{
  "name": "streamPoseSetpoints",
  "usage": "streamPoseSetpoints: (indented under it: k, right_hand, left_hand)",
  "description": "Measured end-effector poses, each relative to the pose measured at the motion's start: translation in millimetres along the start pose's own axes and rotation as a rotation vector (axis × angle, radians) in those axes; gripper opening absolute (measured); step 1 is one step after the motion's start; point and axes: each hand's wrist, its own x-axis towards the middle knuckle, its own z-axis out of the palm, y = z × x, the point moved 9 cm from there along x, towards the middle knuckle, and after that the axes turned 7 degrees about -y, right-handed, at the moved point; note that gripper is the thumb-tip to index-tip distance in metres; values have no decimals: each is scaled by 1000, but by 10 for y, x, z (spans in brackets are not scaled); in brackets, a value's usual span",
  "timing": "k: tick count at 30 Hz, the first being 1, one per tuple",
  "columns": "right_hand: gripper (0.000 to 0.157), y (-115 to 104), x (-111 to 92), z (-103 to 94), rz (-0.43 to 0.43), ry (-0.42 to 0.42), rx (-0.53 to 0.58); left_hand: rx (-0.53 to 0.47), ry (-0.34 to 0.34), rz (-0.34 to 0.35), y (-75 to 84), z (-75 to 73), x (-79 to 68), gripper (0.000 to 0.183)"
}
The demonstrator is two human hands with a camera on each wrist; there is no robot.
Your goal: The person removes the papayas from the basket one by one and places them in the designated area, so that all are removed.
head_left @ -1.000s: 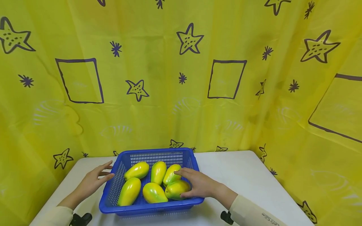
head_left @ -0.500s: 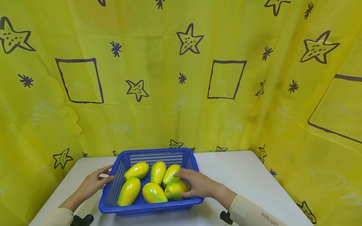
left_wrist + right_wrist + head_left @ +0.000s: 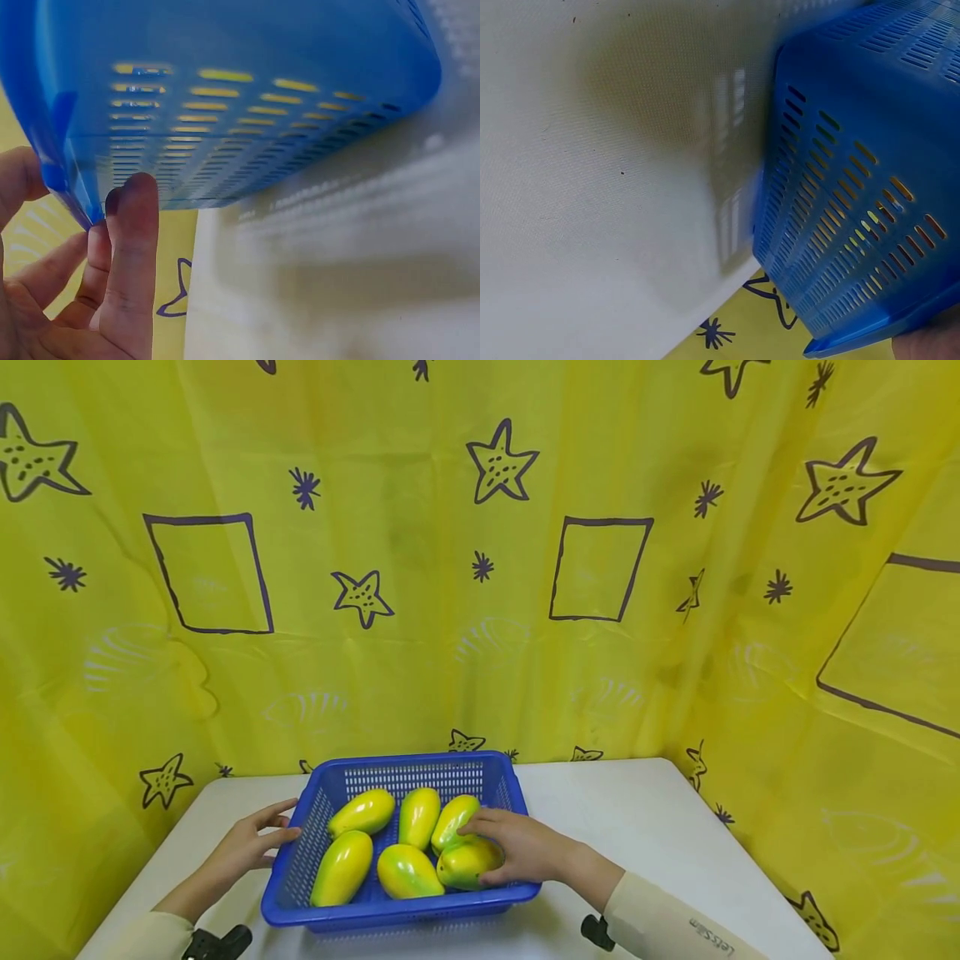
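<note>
A blue plastic basket (image 3: pixel 397 912) with slotted walls stands on the white table, holding several glossy yellow-green mangoes. At its left rim is my left hand (image 3: pixel 251 843); in the left wrist view its fingers (image 3: pixel 131 255) press the outer wall (image 3: pixel 262 37) while the thumb lies at the rim. Inside the right end, my right hand (image 3: pixel 528 846) curls thumb and fingers round the near-right mango (image 3: pixel 467 865). Its fingertips also overlap the mango behind (image 3: pixel 455 820). The right wrist view shows mostly the basket's outside (image 3: pixel 840 97), with only a bit of the hand (image 3: pixel 930 341).
The white table (image 3: pixel 600 802) extends on both sides of the basket. A yellow curtain (image 3: pixel 435 677) with drawn stars and frames hangs behind it and at the sides. Three mangoes, one upright oval mango (image 3: pixel 342 868) among them, lie toward the basket's left and middle.
My left hand has moved slightly in and down to the basket's left rim. My right hand stays on the same mango, its fingers a little closer round it. The basket has not visibly moved.
</note>
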Motion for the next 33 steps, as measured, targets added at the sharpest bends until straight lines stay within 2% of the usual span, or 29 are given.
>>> streamPoseSetpoints:
  k: [14,23,33]
  right_hand:
    - [55,5,19,-6,21,-29,-6]
    - [54,-22,27,-7,9,-43,-8]
    - [55,-21,67,15,5,-45,-57]
  left_hand:
    - [-129,-37,-42,-52,48,29,74]
    - [-121,-35,-52,-39,55,13,75]
    - [-118,-31,-61,-42,58,9,75]
